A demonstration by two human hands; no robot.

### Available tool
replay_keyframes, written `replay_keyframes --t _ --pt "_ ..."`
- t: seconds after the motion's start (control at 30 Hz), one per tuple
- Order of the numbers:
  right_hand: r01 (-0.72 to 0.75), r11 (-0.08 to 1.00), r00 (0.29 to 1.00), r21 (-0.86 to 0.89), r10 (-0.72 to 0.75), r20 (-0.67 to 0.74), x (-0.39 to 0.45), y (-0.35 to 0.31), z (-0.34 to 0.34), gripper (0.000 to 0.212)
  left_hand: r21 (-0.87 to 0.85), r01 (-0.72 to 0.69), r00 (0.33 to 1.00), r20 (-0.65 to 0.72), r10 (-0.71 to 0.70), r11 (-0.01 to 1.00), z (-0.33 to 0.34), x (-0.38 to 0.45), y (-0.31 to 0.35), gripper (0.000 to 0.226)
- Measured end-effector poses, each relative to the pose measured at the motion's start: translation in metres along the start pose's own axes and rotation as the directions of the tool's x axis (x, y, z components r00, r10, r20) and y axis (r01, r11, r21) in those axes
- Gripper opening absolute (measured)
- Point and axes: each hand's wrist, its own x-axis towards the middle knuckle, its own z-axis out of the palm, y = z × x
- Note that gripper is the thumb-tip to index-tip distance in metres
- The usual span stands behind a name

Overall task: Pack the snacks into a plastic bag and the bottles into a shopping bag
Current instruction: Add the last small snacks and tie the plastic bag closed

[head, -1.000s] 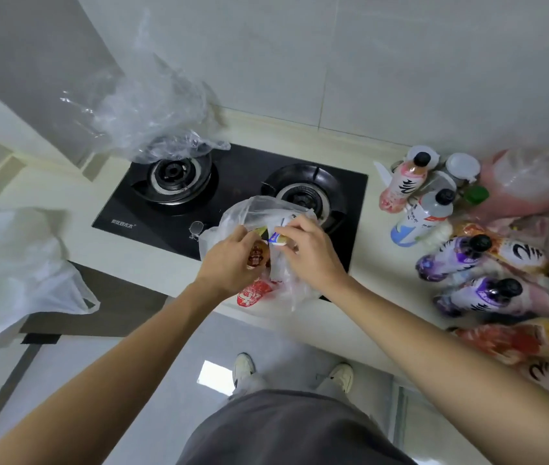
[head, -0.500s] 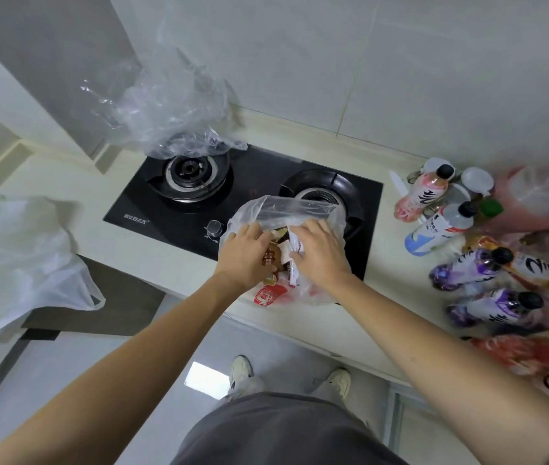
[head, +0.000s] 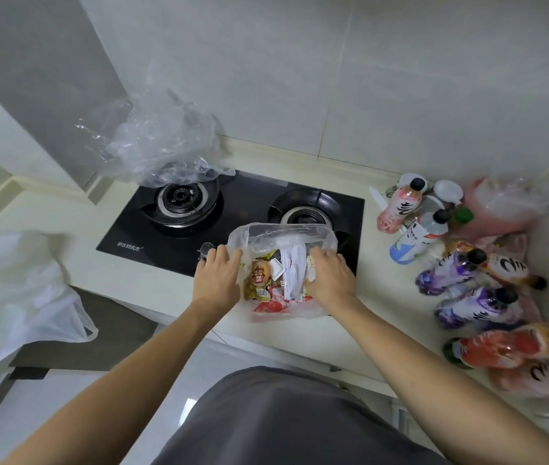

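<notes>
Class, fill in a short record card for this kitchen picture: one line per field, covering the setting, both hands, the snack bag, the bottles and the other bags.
Setting: pale counter with a black two-burner hob
Left hand: grips the left rim of the snack bag
Right hand: grips the right rim
Snack bag: clear plastic, mouth held open, snack packets inside
Bottles: lying and standing on the counter at right, not yet packed
Other bags: crumpled clear bag behind the left burner; white bag with green print at far left

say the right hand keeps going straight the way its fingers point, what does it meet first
Probably the far wall of the clear snack bag that the right hand grips, then the right burner behind it; depth is hard to judge.
</notes>
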Motion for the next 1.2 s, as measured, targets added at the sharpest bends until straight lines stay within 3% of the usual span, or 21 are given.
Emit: replay_keyframes --t 0.17,0.2,0.3,0.37,0.5,0.77,0.87,1.0,1.2 --pt "-0.008 0.983 1.000 0.181 0.012 -0.024 0.001 0.008 -0.003 0.023 -0.048 -0.064 0.998 0.014 0.065 0.997 -0.002 0.002 -0.007 0.044" --pt "-0.037 0.983 0.999 0.180 0.037 0.008 0.000 0.008 -0.004 0.032 -0.055 -0.077 0.997 0.005 0.078 0.996 -0.004 0.002 -0.009 0.042" --pt "-0.077 0.996 0.992 -0.036 0.080 0.093 -0.008 0.010 0.002 0.072 -0.075 -0.112 0.994 -0.023 0.111 0.991 -0.005 0.001 -0.013 0.036" --pt "-0.079 0.986 0.991 -0.147 0.094 0.098 -0.016 0.011 0.006 0.066 -0.080 -0.145 0.989 -0.039 0.142 0.986 -0.004 -0.001 -0.016 0.036" --pt "-0.104 0.981 0.994 -0.161 0.109 0.024 -0.025 0.008 0.010 0.045 -0.092 -0.204 0.978 -0.063 0.199 0.975 -0.004 -0.002 -0.019 0.044" --pt "-0.032 0.975 0.988 0.222 0.064 -0.138 -0.036 -0.009 -0.005 0.015 -0.121 -0.276 0.953 -0.163 0.255 0.954 -0.017 -0.002 -0.020 0.027" --pt "-0.049 0.892 0.979 0.449 0.132 -0.155 -0.037 -0.026 -0.024 0.035 -0.288 -0.257 0.961 -0.179 0.212 0.922 -0.036 -0.001 -0.012 0.020" --pt "-0.049 0.781 0.979 0.622 0.162 -0.127 -0.035 -0.043 -0.053 0.022 -0.689 -0.116 0.992 -0.117 0.048 0.715 -0.076 0.000 0.000 0.027" --pt "0.092 0.637 0.972 0.765 0.111 -0.209 -0.035 -0.059 -0.109 0.023 -0.827 -0.121 0.989 -0.146 -0.002 0.549 -0.147 0.001 0.017 0.025"
